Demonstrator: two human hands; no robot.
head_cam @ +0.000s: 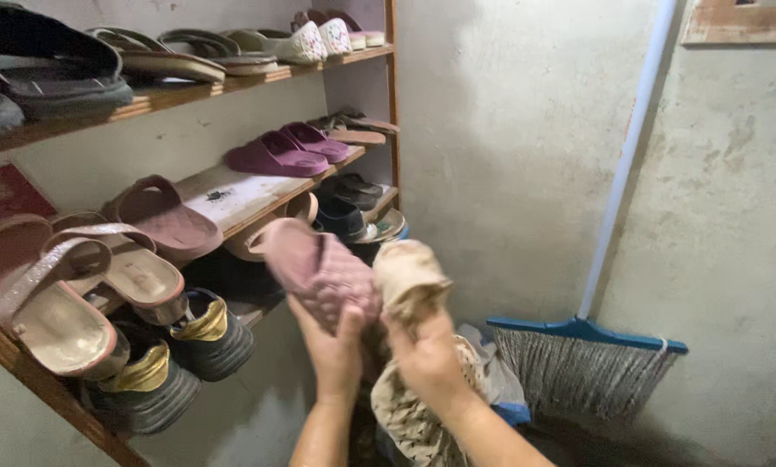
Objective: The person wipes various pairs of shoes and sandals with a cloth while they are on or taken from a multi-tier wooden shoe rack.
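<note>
From the head camera, the left hand [336,355] is closed round the heel of a pink slipper [319,270], held up in front of the wooden shoe rack [258,203]. The right hand [427,359] is clenched on a beige rag [408,278] pressed against it. The slipper looks light, soft and bendy, best gripped at heel or sole edge. A red flat package [3,192] leans at the rack's left; a blue broom [587,333] stands right.

Dusty-pink quilted slipper [323,272]; beige patterned cloth [409,281]; blue-headed broom [587,333].
</note>
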